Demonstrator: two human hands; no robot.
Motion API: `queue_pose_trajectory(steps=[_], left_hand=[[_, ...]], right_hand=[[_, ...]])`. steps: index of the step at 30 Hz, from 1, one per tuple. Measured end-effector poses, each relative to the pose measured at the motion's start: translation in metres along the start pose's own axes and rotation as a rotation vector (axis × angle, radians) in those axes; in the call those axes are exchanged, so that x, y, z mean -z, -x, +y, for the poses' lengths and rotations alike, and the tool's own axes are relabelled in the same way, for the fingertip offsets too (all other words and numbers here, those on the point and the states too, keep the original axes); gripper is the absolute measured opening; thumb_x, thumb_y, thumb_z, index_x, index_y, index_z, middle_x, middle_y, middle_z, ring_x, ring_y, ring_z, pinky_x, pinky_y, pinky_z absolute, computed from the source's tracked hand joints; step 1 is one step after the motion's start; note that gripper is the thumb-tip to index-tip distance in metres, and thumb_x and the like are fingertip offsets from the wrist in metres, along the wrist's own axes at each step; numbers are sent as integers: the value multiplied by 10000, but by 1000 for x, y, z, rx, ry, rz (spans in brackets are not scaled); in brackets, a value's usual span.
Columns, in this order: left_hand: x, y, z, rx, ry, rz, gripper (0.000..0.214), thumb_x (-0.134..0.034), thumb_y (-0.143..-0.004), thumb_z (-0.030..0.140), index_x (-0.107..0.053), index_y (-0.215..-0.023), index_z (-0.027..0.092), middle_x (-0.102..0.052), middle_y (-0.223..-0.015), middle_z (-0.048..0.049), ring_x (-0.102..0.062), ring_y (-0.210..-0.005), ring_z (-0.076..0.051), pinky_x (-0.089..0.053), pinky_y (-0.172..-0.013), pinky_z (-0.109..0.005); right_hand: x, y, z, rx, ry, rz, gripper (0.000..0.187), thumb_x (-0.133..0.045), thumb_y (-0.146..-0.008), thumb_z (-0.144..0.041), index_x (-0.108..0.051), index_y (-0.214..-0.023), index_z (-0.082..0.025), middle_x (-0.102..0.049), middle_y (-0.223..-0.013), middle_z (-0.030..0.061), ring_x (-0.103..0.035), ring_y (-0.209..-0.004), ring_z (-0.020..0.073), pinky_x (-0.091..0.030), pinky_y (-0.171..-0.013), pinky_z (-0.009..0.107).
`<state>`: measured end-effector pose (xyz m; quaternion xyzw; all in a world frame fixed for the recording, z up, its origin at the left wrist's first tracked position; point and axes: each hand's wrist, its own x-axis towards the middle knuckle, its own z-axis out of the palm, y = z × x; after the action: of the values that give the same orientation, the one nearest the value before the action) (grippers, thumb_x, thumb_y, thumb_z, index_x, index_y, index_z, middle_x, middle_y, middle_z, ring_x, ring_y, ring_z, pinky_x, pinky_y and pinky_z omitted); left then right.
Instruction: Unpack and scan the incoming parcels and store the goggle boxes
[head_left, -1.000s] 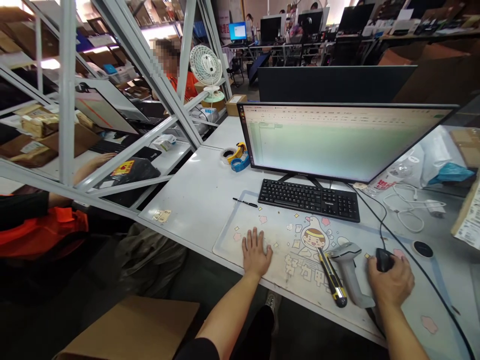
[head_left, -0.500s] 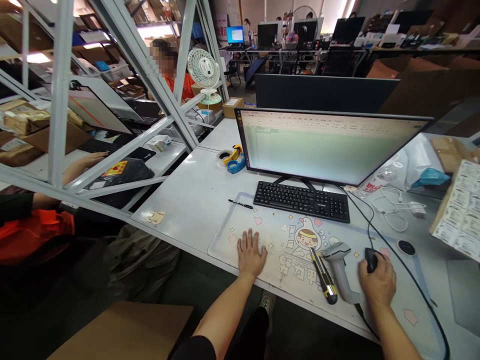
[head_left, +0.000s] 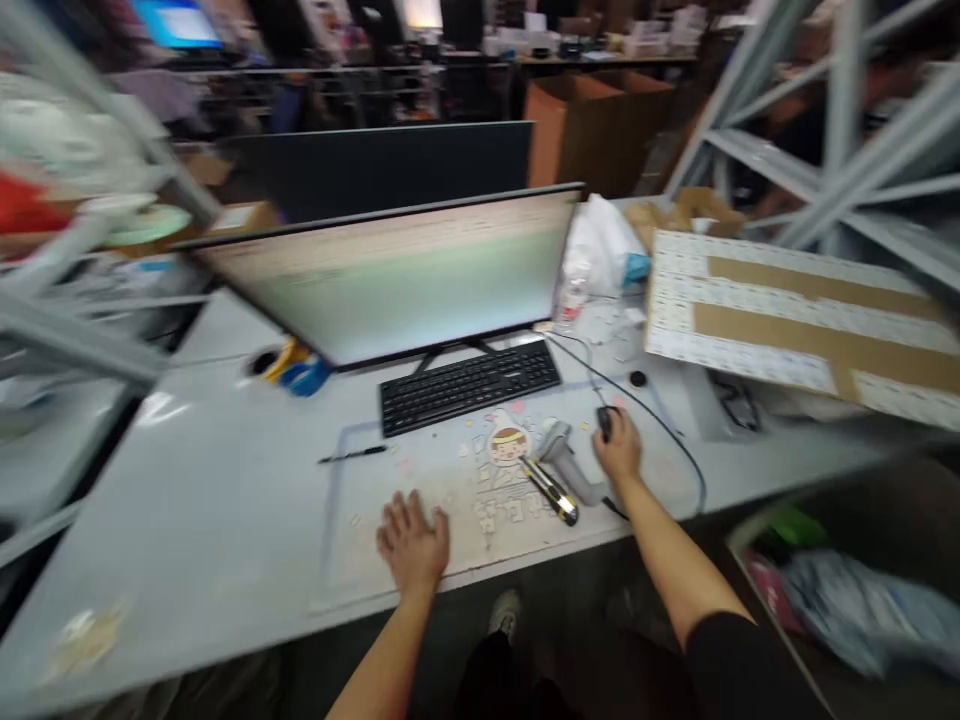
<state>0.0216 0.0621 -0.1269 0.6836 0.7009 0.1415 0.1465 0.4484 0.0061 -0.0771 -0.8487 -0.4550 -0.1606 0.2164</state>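
Observation:
My left hand [head_left: 413, 545] lies flat on the printed desk mat [head_left: 457, 560], fingers a little apart and holding nothing. Resting over a black computer mouse [head_left: 604, 422], my right hand [head_left: 621, 450] has its fingers around it. Between the two hands lie a grey barcode scanner [head_left: 574, 468] and a yellow-and-black utility knife [head_left: 552, 492], side by side. A black keyboard [head_left: 469, 388] stands beyond them, under a lit monitor [head_left: 420, 275]. To the left of the keyboard is a black pen [head_left: 352, 454].
Blue and yellow tape dispensers [head_left: 304, 375] stand left of the monitor. On the right, a large carton covered in white labels [head_left: 795, 315] juts over the desk. A cable [head_left: 660, 410] runs across the mat's right side. Metal frames [head_left: 832, 150] flank the desk.
The view has swung to the right, bringing the labelled carton and an open box of bags into sight. Both hands keep their places, left on the mat, right on the mouse.

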Motion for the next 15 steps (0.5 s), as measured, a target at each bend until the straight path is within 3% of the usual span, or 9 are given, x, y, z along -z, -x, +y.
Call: queue_pose_trajectory(steps=[4, 6, 10, 13, 15], left_hand=[[-3, 1, 7, -18, 40, 5, 740, -383, -1044, 540, -491, -1625, 94, -399, -1737, -270, -295, -1650, -457, -249, -1299, -696], [-5, 1, -4, -16, 18, 64, 744, -409, -1015, 549, -458, -1643, 153, -402, -1736, -266, -315, -1635, -484, -294, -1252, -740], [0, -2, -39, 67, -55, 138, 694, -397, -1001, 519, -433, -1652, 282, -520, -1662, -243, -426, -1550, -549, -402, -1087, -819], [5, -1, -35, 98, -56, 115, 678, -365, -1027, 507, -490, -1625, 213, -539, -1635, -267, -460, -1531, -535, -429, -1092, -800], [5, 1, -20, 35, -59, 102, 709, -393, -1027, 474, -510, -1600, 73, -438, -1695, -318, -393, -1592, -502, -376, -1208, -739]], right_hand=[[16, -6, -11, -81, -10, -157, 547, -600, -944, -238, -650, -1471, -98, -582, -1581, 242, -568, -1424, 365, -460, -1222, 511], [11, -20, -28, -82, -17, -220, 555, -631, -964, -241, -635, -1495, -78, -544, -1629, 238, -537, -1459, 356, -423, -1255, 483], [-11, -58, -81, 64, -80, -307, 548, -623, -1030, -278, -594, -1554, -119, -487, -1700, 167, -509, -1481, 301, -399, -1258, 419], [0, -58, -88, 89, -147, -324, 546, -644, -997, -225, -622, -1531, -115, -506, -1686, 178, -536, -1457, 307, -399, -1259, 428], [16, -36, -67, 45, -165, -311, 573, -615, -951, -149, -620, -1510, -26, -502, -1653, 284, -554, -1436, 373, -415, -1245, 515]])
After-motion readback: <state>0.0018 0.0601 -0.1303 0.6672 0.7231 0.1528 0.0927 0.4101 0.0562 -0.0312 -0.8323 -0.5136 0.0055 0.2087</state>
